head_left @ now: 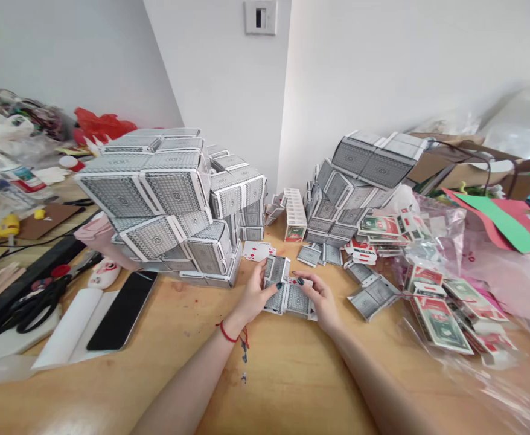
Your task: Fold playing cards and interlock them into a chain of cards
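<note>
My left hand (255, 297) and my right hand (319, 302) meet at the middle of the wooden table (274, 374), fingers curled around a small block of grey-backed playing cards (290, 296) that rests on the tabletop. The left hand grips its left side, the right hand its right side. A red string bracelet (229, 333) circles my left wrist. Just beyond the block lie loose face-up cards (258, 250) with red pips.
A big stack of card blocks (165, 199) rises at left, another pile (360, 175) at right. Green-and-red card boxes (441, 314) spill from plastic at right. A black phone (122, 311), scissors (34, 305) and a white booklet (72, 329) lie at left.
</note>
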Available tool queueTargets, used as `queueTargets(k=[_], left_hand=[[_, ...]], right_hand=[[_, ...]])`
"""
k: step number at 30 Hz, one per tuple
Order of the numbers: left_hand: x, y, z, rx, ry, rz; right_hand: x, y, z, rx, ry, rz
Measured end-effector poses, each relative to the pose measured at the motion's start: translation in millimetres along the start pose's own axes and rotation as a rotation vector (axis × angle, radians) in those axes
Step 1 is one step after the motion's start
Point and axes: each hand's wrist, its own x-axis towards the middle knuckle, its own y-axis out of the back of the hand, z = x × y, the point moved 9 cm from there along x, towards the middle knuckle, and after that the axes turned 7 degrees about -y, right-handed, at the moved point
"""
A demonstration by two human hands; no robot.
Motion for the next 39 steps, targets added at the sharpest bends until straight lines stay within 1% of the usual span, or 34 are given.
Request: queueTargets(k=[2, 5, 8, 11, 15, 19, 21, 23, 25, 28, 32, 34, 37, 39], left_hand=[[-0.9, -4.2, 3.3, 0.055, -0.052, 0.001], [-4.6, -11.5, 8.7, 0.138, -0.123, -0.015], [-9.7, -17.1, 6.6, 0.216, -0.127, -0.035], [-12.7, -18.0, 5.1, 0.256, -0.128, -0.012], [-12.1, -12.0, 13.4, 0.187, -0.159, 0.066], [-7.7, -9.3, 13.8, 0.127, -0.119, 0.027], [-5.7, -5.6, 11.8, 0.142, -0.109, 0.028], [-4.6, -2.8, 11.0, 0.151, -0.118, 0.039], [-4.8, -4.3, 9.7, 0.138, -0.113, 0.027], [-7.7, -10.5, 10.0, 0.096, -0.098, 0.002], [-14.3, -9.3, 21.6, 0.095, -0.170, 0.067], [-16.6, -7.4, 27.6, 0.143, -0.205, 0.076], [-16.5, -4.9, 36.4, 0.253, -0.266, 0.060], [-14.6, -3.2, 36.9, 0.313, -0.264, 0.055]], right_hand=[[-0.3, -1.5, -0.2, 0.034, 0.012, 0.017], [-0.6, -0.4, -3.5, 0.001, 0.072, 0.081], [-1.0, -2.6, -8.4, -0.079, 0.129, 0.093], [0.4, -2.3, -10.3, -0.103, 0.134, 0.081], [5.8, 2.1, -2.4, -0.013, 0.023, 0.037], [8.9, 3.4, 8.6, 0.076, -0.123, -0.013], [9.4, 3.5, 11.9, 0.114, -0.163, -0.025], [10.2, 4.6, 14.1, 0.125, -0.173, -0.019], [11.4, 6.9, 16.2, 0.117, -0.166, -0.002], [13.2, 14.7, 16.3, 0.096, -0.127, 0.056], [10.9, 25.1, 3.1, -0.054, 0.000, 0.130], [8.6, 25.0, -1.9, -0.127, 0.032, 0.118], [6.8, 18.2, -1.0, -0.166, 0.014, 0.033], [6.4, 13.8, -1.2, -0.195, 0.028, -0.008]])
